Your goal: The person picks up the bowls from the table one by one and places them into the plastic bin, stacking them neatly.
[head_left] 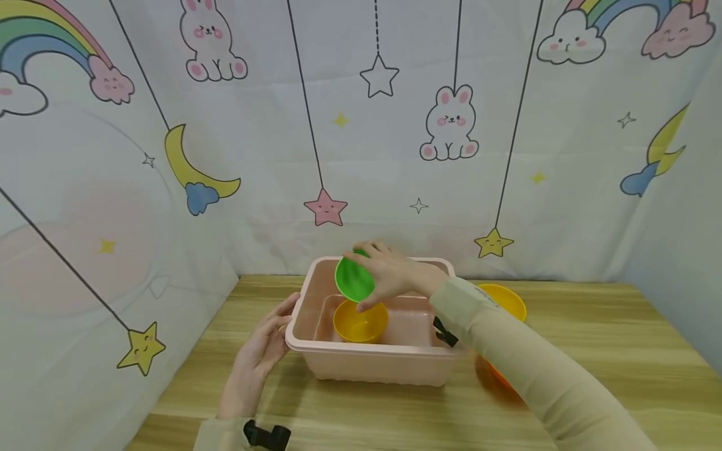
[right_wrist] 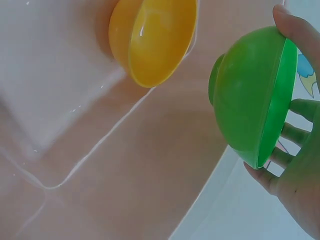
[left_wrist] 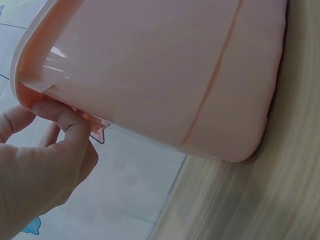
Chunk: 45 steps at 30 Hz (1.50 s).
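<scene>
We see the right hand (head_left: 395, 272) reaching over the pink tub (head_left: 372, 363), its fingers (right_wrist: 300, 132) curled round the rim of a green bowl (head_left: 354, 277), with the thumb on the far edge and the other fingertips spread across the open side. The green bowl is held tilted on its edge above the tub, near the tub's back wall, and it touches nothing but the hand. Directly below it, inside the tub, a yellow bowl (head_left: 360, 321) sits upright on the tub floor; in the right wrist view we can make out a little gap between the two bowls, so they are apart. The left hand (head_left: 265, 347) is at the tub's left end, and in the left wrist view its fingers (left_wrist: 70, 122) are bent under the lip of the rim, gripping it from below, while the thumb stands off to the side. The tub rests on the wooden desk (head_left: 592, 351), close to the back wall. Behind the right forearm, just beside the tub's right end, we see an orange bowl (head_left: 504, 300) on the desk, partly hidden by the beige sleeve (head_left: 524, 363). A cloth backdrop (head_left: 361, 125) printed with rabbits, stars, moons and rainbows hangs round the desk on the back and both sides.
</scene>
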### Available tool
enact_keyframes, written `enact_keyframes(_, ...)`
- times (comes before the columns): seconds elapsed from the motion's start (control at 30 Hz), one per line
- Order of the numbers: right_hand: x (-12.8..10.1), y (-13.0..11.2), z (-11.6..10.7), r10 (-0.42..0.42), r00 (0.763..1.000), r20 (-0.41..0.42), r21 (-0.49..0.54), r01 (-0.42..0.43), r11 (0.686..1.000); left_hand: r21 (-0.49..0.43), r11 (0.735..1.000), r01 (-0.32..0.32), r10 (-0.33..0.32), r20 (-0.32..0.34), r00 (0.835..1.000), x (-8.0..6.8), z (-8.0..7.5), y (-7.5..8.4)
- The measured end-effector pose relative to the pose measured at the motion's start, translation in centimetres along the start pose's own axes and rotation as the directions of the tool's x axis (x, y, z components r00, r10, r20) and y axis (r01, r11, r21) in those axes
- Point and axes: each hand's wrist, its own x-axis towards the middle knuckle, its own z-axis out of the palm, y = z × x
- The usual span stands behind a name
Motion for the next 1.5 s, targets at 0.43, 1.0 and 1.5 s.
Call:
enact_keyframes(0.43, 0.4, 0.1, 1.1, 0.010, 0.999, 0.042, 0.027, -0.011, 1.000, -0.005, 1.000, -0.016, 0.016, 0.017, 1.000, -0.1, 0.0, 0.1)
enact_keyframes(1.0, 0.9, 0.3, 2.9, -0.013, 0.996, 0.092, 0.044, 0.009, 0.999, -0.014, 1.000, -0.024, 0.024, 0.010, 1.000, 0.1, 0.1, 0.1)
enact_keyframes(1.5, 1.3, 0.2, 4.2, -0.040, 0.994, 0.103, 0.063, 0.034, 0.997, -0.006, 1.000, -0.016, 0.016, -0.002, 1.000, -0.1, 0.1, 0.1)
